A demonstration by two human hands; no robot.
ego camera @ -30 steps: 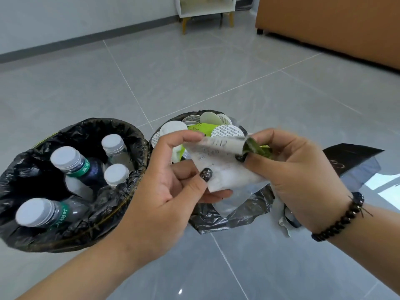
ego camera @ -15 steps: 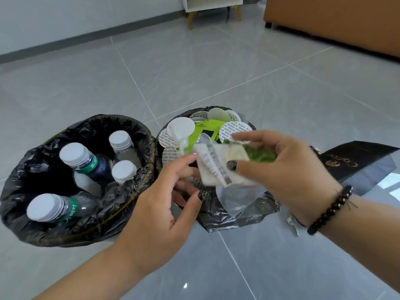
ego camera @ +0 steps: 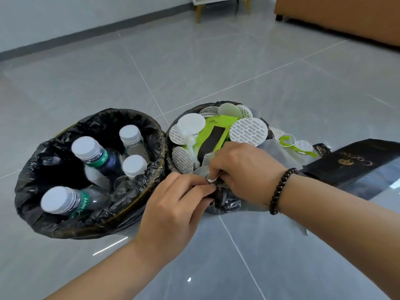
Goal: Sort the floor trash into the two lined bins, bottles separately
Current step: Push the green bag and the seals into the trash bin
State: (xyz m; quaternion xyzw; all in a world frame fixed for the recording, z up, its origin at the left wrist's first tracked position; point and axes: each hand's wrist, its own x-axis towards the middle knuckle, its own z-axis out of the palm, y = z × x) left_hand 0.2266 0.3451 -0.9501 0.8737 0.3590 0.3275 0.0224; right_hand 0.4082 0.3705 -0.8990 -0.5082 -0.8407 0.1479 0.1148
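We pinch a small crumpled scrap (ego camera: 211, 180) with both left hand (ego camera: 173, 204) and right hand (ego camera: 242, 172) at the near rim of the overfull mixed-trash bin (ego camera: 225, 202). The bottle bin (ego camera: 54, 226) sits just left of it. Risk: scrap slides off the heaped seal discs (ego camera: 248, 132) onto the floor.

Bright, even daylight fills the room. The glossy grey floor (ego camera: 216, 68) carries soft reflections, with small white glints near the lower middle and a pale window reflection at the right edge. Shadows are faint and diffuse. The wide lens bends the tile lines and wall base toward the edges. The hands (ego camera: 216, 178) show slight softness; the rest is fairly sharp.
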